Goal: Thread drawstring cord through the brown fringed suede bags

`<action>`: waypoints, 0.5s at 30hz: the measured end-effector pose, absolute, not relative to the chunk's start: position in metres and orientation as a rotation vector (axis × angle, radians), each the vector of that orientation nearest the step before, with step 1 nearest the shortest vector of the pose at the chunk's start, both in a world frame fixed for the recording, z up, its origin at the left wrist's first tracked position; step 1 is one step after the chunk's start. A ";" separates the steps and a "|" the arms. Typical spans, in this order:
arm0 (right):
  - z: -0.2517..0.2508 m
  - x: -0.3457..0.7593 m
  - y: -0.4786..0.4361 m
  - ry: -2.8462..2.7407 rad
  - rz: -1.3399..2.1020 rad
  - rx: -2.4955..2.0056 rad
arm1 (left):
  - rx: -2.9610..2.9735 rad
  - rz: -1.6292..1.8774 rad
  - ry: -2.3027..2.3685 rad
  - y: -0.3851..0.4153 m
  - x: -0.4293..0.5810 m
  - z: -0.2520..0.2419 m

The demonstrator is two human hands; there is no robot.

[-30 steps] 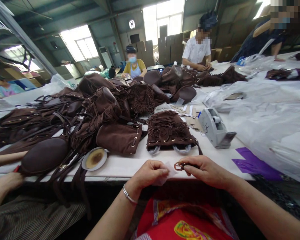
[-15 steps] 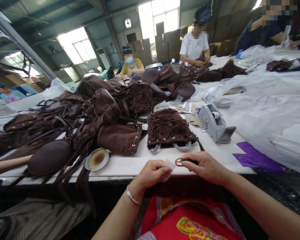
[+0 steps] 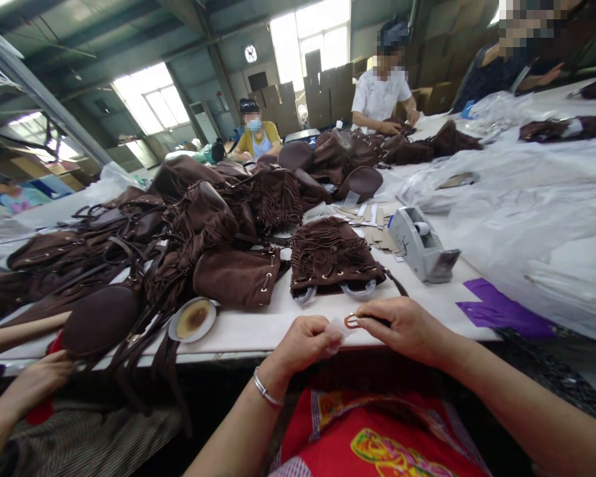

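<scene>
My left hand (image 3: 305, 344) is closed on a small translucent white wrapping piece (image 3: 338, 330), pinched between thumb and fingers. My right hand (image 3: 402, 326) grips a metal buckle (image 3: 351, 320) at its fingertips, with part of a dark strap showing under the fingers. The wrapping piece and the buckle are close together just over the table's front edge; whether they touch is hard to make out. Beyond my hands a dark brown fringed bag (image 3: 332, 255) lies on the table with clear film around its handle ends. A second brown bag (image 3: 236, 277) lies to its left.
A grey tape dispenser (image 3: 422, 245) stands at right, beside card strips (image 3: 380, 235) and purple material (image 3: 501, 311). A round dish (image 3: 193, 320) holds a brownish substance. Brown bags (image 3: 193, 218) are heaped at left. A co-worker's hand (image 3: 44, 377) with something red is at lower left.
The wrapping piece and the buckle have come nearer each other. A co-worker's hand with a red thing has come into view at lower left. The view has shifted slightly.
</scene>
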State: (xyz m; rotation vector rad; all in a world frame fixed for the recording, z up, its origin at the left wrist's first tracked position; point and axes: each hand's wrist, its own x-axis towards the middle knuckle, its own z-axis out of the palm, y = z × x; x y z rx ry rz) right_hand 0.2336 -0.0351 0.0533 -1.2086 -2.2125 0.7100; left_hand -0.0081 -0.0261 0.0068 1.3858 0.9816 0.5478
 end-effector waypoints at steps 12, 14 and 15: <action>0.050 0.235 -0.038 -2.382 0.449 -1.329 | 1.443 0.509 1.046 -0.026 -0.004 0.013; 0.050 0.235 -0.038 -2.415 0.415 -1.329 | 1.417 0.494 1.050 -0.028 -0.003 0.016; 0.050 0.235 -0.038 -2.433 0.399 -1.325 | 1.396 0.490 1.045 -0.028 -0.002 0.017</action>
